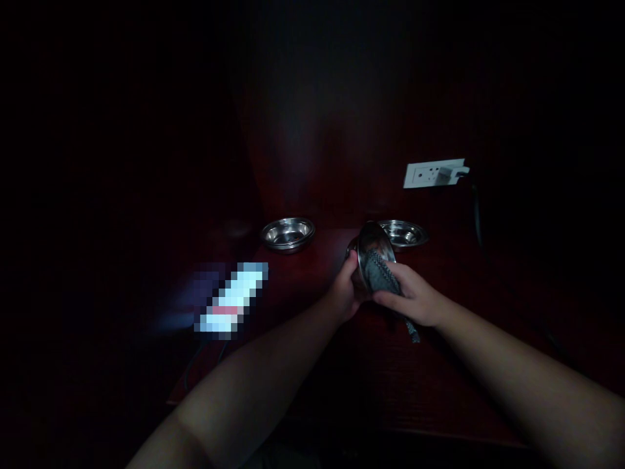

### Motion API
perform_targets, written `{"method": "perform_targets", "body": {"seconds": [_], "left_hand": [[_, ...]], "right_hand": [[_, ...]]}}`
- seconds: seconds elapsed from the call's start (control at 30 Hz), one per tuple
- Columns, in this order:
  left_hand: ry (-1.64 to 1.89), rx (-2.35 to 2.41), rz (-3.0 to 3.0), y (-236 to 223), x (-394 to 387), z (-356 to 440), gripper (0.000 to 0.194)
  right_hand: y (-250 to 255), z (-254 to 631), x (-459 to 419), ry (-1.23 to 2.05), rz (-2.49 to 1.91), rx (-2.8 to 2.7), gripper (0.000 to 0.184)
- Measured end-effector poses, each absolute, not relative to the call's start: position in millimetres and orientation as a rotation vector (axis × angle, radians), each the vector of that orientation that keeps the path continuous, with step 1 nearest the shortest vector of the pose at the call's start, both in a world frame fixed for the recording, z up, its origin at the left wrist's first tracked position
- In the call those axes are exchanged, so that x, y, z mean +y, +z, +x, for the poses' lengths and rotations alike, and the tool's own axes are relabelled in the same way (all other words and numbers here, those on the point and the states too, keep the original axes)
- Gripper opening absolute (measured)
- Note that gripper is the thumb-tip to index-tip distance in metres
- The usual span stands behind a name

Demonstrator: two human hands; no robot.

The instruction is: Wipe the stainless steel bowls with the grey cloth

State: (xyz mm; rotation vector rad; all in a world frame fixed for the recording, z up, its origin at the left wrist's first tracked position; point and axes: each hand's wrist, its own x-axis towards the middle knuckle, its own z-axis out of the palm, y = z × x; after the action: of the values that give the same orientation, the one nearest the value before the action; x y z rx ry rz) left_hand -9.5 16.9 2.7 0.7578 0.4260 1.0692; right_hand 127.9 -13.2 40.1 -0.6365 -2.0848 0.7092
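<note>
In a dark room, my left hand [344,290] grips a small steel bowl [371,251] by its rim and back, tilted on edge above a dark red wooden table [439,384]. My right hand [415,296] presses a grey cloth [383,273] into the bowl's inside, fingers closed on the cloth; its tail hangs below the hand. Two more steel bowls rest on the table behind: one [287,233] to the left, one [405,233] just behind the held bowl.
A lit phone screen [232,298], blurred out, lies at the table's left with a cable running off the front edge. A white wall socket [432,173] with a plug and dark cord sits at the back right. Surroundings are too dark to make out.
</note>
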Motion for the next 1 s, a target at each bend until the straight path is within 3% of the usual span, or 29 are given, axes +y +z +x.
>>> {"method": "perform_targets", "body": {"seconds": [0.23,0.47,0.67,1.0], "left_hand": [[1.008,0.442,0.731,5,15,-10,0.057],[0.861,0.52,0.774,8,9,-9,0.06],[0.887,0.495,0.754,8,10,-9,0.057],[0.966,0.452,0.67,9,13,-10,0.05]], "right_hand": [[43,121,-17,0.81,-0.694,-1.771,0.014],[48,114,-19,0.399,-0.862,-1.571,0.005],[49,116,-13,0.281,-0.969,-1.449,0.011],[43,111,-16,0.326,-0.842,-1.877,0.031]]}}
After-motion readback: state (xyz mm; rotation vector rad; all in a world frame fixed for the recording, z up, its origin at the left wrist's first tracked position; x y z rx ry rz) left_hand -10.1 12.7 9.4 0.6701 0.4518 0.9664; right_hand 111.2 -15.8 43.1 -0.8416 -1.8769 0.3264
